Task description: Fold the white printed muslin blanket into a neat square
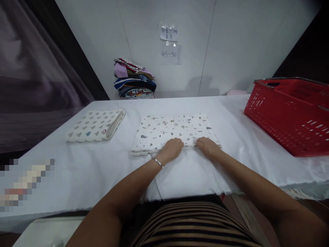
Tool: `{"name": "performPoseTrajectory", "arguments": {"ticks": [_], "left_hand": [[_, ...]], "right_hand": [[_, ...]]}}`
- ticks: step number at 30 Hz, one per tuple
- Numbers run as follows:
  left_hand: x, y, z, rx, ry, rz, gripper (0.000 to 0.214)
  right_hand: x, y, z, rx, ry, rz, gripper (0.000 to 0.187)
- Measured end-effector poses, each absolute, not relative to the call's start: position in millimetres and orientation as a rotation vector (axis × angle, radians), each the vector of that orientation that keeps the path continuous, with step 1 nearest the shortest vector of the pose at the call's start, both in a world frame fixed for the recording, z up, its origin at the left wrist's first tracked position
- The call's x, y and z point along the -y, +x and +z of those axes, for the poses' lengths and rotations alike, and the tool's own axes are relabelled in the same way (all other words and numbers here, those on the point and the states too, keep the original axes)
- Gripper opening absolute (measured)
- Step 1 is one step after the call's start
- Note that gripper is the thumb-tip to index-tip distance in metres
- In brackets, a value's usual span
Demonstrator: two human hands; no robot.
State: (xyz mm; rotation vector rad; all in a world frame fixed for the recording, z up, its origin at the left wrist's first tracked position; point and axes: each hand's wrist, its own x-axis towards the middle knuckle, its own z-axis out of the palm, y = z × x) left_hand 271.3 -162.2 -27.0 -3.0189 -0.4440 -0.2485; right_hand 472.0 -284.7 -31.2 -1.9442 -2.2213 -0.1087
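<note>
A white folded cloth (pixel 172 128) with small printed figures lies flat in front of me on the white-covered table. At its front edge, near the middle, my left hand (pixel 173 149) has its fingers curled over the top layer; a silver bracelet circles that wrist. My right hand (pixel 207 146) grips the same edge a little further right, fingers together on the fabric. Both thumbs are mostly hidden. To the left rests a second folded cloth (pixel 92 125), cream with a repeated grey motif, its layered fold facing right.
A red plastic basket (pixel 288 120) stands on the table at the right. Behind the table's far edge, a stack of folded fabrics (pixel 135 80) rises against the white wall. Paper notes (pixel 169 54) hang on that wall. A purple curtain (pixel 33 75) borders the left side.
</note>
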Motion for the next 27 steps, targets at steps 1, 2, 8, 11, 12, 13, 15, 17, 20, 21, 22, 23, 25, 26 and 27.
{"name": "performPoseTrajectory", "arguments": {"ticks": [1,2,8,11,12,13,15,17,20,21,22,23,25,26,27], "left_hand": [[163,271,-27,0.456,-3.028,-0.244,0.018],[163,271,-27,0.463,-3.038,-0.246,0.019],[166,268,-24,0.455,-3.071,-0.338,0.015],[166,268,-24,0.477,-3.071,-0.347,0.015],[166,268,-24,0.479,-3.073,-0.352,0.015],[165,268,-24,0.48,-3.074,-0.359,0.015],[166,268,-24,0.486,-3.07,-0.368,0.014],[166,267,-24,0.493,-3.065,-0.377,0.014],[167,267,-25,0.497,-3.068,-0.394,0.016],[167,267,-25,0.494,-3.071,-0.405,0.016],[167,266,-26,0.491,-3.076,-0.417,0.017],[167,266,-27,0.487,-3.08,-0.432,0.018],[166,265,-28,0.48,-3.09,-0.469,0.017],[166,264,-30,0.477,-3.096,-0.487,0.017],[166,264,-31,0.473,-3.101,-0.503,0.016]], "right_hand": [[285,472,-31,2.221,-1.93,-0.111,0.032],[286,472,-31,2.214,-1.913,-0.112,0.032],[306,486,-36,2.139,-1.885,-0.2,0.032],[323,505,-40,2.106,-1.897,-0.24,0.032],[329,513,-41,2.082,-1.908,-0.245,0.032],[336,521,-42,2.048,-1.919,-0.243,0.032],[350,535,-43,1.935,-1.945,-0.217,0.031],[361,546,-42,1.744,-1.985,-0.168,0.03],[367,553,-39,1.407,-2.071,-0.009,0.027],[367,552,-38,1.316,-2.104,0.067,0.026],[365,551,-36,1.241,-2.14,0.151,0.025],[362,549,-35,1.176,-2.178,0.232,0.024],[354,546,-33,1.068,-2.247,0.388,0.027],[350,545,-32,1.02,-2.27,0.455,0.03],[346,544,-31,0.978,-2.284,0.506,0.033]]}}
